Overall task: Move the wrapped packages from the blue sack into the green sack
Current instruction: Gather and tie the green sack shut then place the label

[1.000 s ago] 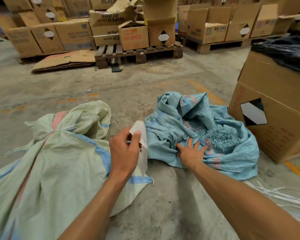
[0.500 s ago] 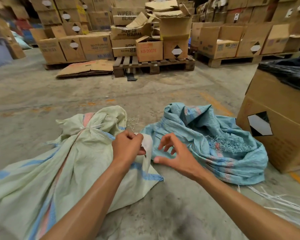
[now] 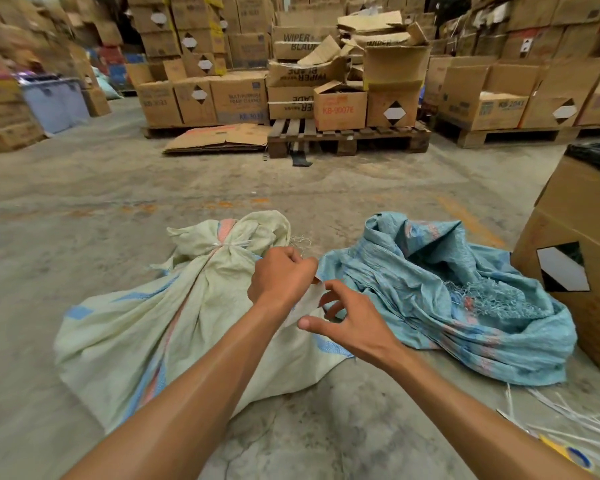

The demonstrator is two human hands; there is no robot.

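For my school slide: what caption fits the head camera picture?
Left hand holds a white wrapped package between the green sack and blue sack; right hand reaches in.

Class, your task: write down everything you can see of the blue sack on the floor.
The blue sack is woven, plastic-looking cloth, light blue with faded pink stripes. It lies slumped and crumpled on the concrete floor, its frayed mouth trailing loose threads. It sits right of the green sack and beside a cardboard box. Neither hand touches it.

Cardboard boxes (image 3: 238,102) on pallets (image 3: 347,138), concrete floor (image 3: 118,188).
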